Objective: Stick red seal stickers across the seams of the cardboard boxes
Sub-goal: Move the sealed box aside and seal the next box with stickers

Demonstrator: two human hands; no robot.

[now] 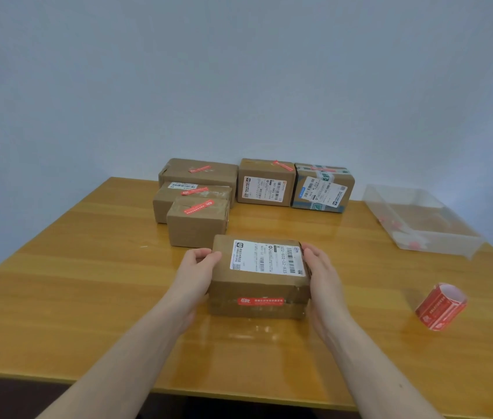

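Note:
A cardboard box (257, 287) with a white shipping label on top sits in the middle of the wooden table (87, 267). A red seal sticker (260, 301) runs along the seam on its near side. My left hand (198, 270) grips the box's left end, fingers curled over the top edge. My right hand (320, 272) grips its right end the same way. A roll of red seal stickers (440, 306) lies on the table to the right, apart from both hands.
Several sealed boxes stand behind: a small one (198, 222) just beyond the held box, two more stacked back-left (199, 173), one at the back centre (266, 182), a taped one (323, 189) beside it. A clear plastic tray (420, 219) sits far right.

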